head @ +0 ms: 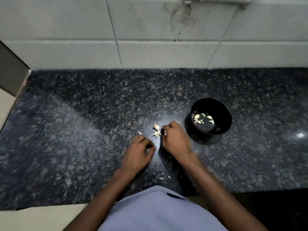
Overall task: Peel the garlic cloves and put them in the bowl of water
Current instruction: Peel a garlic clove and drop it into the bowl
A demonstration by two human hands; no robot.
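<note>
A black bowl of water stands on the dark granite counter, with several peeled garlic cloves floating in it. Left of the bowl lie a few garlic pieces: one farther back and one right beside my right hand. My right hand's fingers are curled over the counter and a small pale bit shows at their tips; what it holds is mostly hidden. My left hand rests on the counter with curled fingers, and I see nothing in it.
A small skin flake lies above my left hand, and more peel scraps sit between my forearms. A tiled wall backs the counter. The counter's front edge runs close to my body.
</note>
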